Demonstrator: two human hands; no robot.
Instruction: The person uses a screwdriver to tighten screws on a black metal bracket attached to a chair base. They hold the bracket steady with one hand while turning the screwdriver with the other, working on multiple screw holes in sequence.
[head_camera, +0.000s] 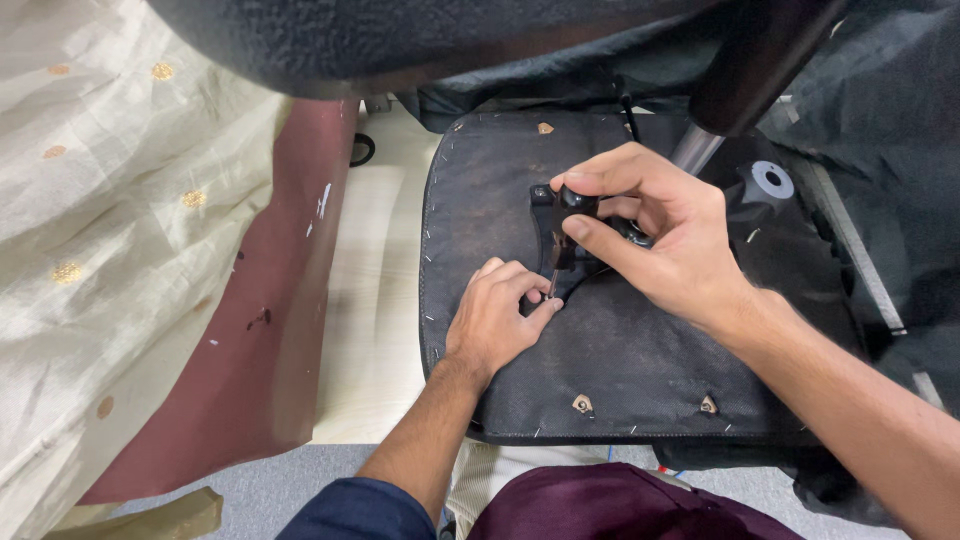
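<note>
A pale table lies under everything, with cream cloth (110, 230) dotted in gold heaped on the left, a maroon panel (275, 300) beside it, and grey floor (300, 470) at the near edge; on the table lies an upturned chair seat (600, 380), its black underside stapled round the rim. My right hand (665, 235) is clenched on the black handle of a screwdriver (565, 225), thumb and fingers wrapped round the top; its thin shaft runs down to the black bracket (545, 215) at the middle of the seat. My left hand (495, 320) is curled beside the tip, fingertips pinching or steadying it against the fabric; I cannot tell whether it holds a screw.

I judge the tip could slip off its seat if I lean off the axis; it would then jab my left fingers, which sit right against it; or it could tear the fabric. The seat is not held down, so a hard turn might shift it.

The tip and any screw are hidden behind my left fingers; the bracket is mostly covered by my right hand; a dark cushion and a metal post are blurred and cut off at the far edge.
</note>
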